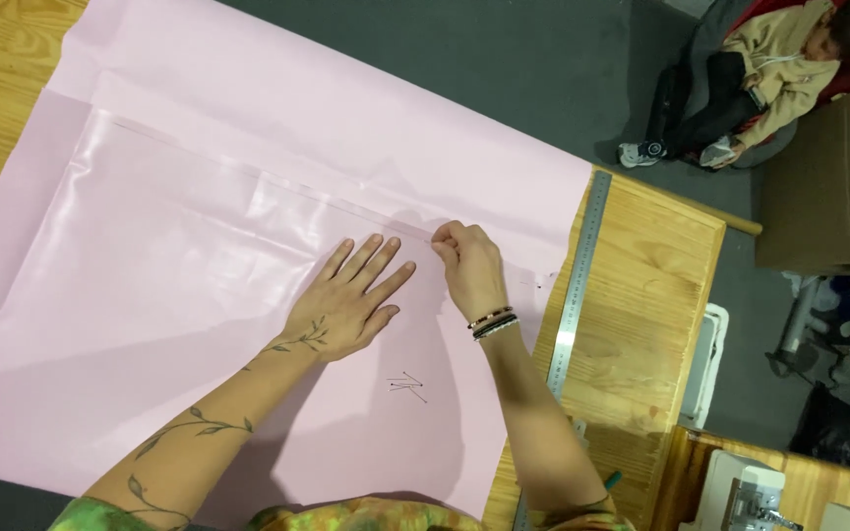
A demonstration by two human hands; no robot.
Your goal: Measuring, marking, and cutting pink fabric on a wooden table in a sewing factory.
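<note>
My left hand (346, 305) lies flat on the pink fabric (199, 256), fingers spread wide, which I judge keeps the layers from sliding. My right hand (466, 265) pinches narrowly at the folded edge; whether it holds a pin, I cannot tell. The fabric covers the wooden table (641, 305). Count: a few loose pins (407, 386), one metal ruler (575, 295).

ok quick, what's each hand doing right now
Left hand: open, flat on the pink fabric, holding nothing.
Right hand: fingers pinched closed at the fabric's folded edge; what is in the pinch cannot be told.
</note>
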